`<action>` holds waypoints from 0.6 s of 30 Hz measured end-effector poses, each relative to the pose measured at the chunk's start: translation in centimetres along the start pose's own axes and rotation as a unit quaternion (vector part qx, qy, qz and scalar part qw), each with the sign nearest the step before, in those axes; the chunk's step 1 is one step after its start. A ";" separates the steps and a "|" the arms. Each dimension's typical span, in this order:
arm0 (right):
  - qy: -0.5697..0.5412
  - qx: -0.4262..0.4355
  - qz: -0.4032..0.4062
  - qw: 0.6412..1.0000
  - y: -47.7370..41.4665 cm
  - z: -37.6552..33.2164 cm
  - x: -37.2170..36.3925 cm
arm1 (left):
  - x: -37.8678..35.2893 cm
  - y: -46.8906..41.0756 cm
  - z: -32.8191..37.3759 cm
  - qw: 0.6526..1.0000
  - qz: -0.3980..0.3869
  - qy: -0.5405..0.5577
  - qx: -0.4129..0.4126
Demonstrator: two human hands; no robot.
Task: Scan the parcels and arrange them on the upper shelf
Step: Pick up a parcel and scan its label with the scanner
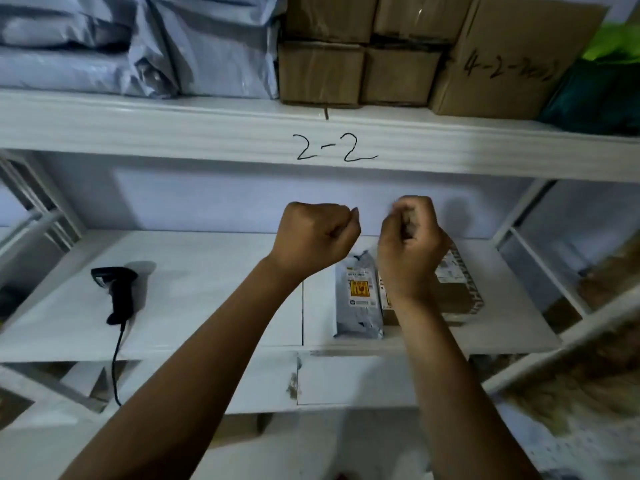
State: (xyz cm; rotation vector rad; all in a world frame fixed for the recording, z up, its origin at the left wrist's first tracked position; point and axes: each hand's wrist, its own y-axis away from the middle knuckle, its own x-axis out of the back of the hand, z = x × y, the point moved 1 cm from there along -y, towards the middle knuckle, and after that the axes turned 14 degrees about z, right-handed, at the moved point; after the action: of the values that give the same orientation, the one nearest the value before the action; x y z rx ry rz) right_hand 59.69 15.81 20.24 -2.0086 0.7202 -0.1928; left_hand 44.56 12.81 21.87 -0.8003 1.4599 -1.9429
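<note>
The white beam (207,133) marked "2-2" fronts the upper shelf. Above its left half, grey mail bags (104,46) lie piled on that shelf. Below the beam's left part, on the lower shelf (207,271), a black scanner (117,292) lies on its side, and its cord (116,362) drops over the front edge.

Just under the "2-2" mark the left hand (317,233) is raised with its fingers curled into a tight fist that holds nothing. Below the mark and a little right, a grey parcel bag (360,299) with a yellow label lies flat on the lower shelf. The right hand (412,244) is up beside the left, apart from it; it is blurred, its fingers are curled in, and nothing shows in its grasp. Partly hidden behind that wrist, a brown box (457,292) with a white label sits touching the grey parcel bag.

Directly above the mark, four small cardboard boxes (322,74) stand stacked two on two on the upper shelf. Above the beam's right part a big cardboard box (502,64) with handwritten numbers leans against them. At the beam's far right end sit a bright green bag (613,43) and a dark teal bag (595,98).
</note>
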 end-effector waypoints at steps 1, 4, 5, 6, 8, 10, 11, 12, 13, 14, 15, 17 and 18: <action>0.015 -0.032 -0.009 0.999 0.8 1.2 0.4 | -0.5 1.5 -0.5 1.000 -0.007 0.002 0.030; 0.043 -0.139 -0.034 0.989 3.8 5.2 1.6 | -1.8 6.2 -2.1 0.990 -0.039 -0.011 0.132; 0.057 -0.168 -0.044 0.983 5.0 6.5 2.0 | -2.2 7.8 -2.7 0.984 -0.053 -0.024 0.170; 0.090 -0.199 -0.062 0.974 6.2 8.0 2.5 | -2.7 9.4 -3.3 0.973 -0.074 -0.041 0.215; 0.194 -0.264 -0.136 0.935 8.9 11.5 3.4 | -3.9 12.7 -4.3 0.928 -0.122 -0.090 0.340; 0.316 -0.324 -0.289 0.843 11.7 15.0 4.0 | -5.4 16.0 -5.4 0.859 -0.189 -0.132 0.457; 0.354 -0.361 -0.358 0.785 13.3 16.6 4.5 | -6.1 17.9 -6.0 0.826 -0.220 -0.142 0.499; 0.365 -0.412 -0.394 0.737 14.7 17.3 5.0 | -6.8 19.8 -6.5 0.791 -0.244 -0.141 0.544; 0.363 -0.462 -0.404 0.701 16.1 17.9 5.5 | -7.5 21.6 -7.0 0.748 -0.264 -0.127 0.596; 0.359 -0.501 -0.396 0.681 17.3 18.6 5.9 | -8.5 23.5 -7.4 0.696 -0.275 -0.099 0.656; 0.352 -0.516 -0.386 0.679 18.3 19.1 6.2 | -9.3 24.9 -7.5 0.643 -0.274 -0.069 0.711; 0.318 -0.519 -0.363 0.705 19.5 19.9 6.1 | -10.7 26.8 -7.3 0.582 -0.254 -0.043 0.771; 0.291 -0.532 -0.331 0.723 19.8 20.0 5.9 | -11.2 27.5 -7.3 0.582 -0.241 -0.051 0.775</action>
State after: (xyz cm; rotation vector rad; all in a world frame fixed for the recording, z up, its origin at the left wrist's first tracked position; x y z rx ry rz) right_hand 64.64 20.10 -7.78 -3.3547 0.4440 -1.0799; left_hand 48.93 19.11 -7.75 -0.3275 -0.9037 -2.4499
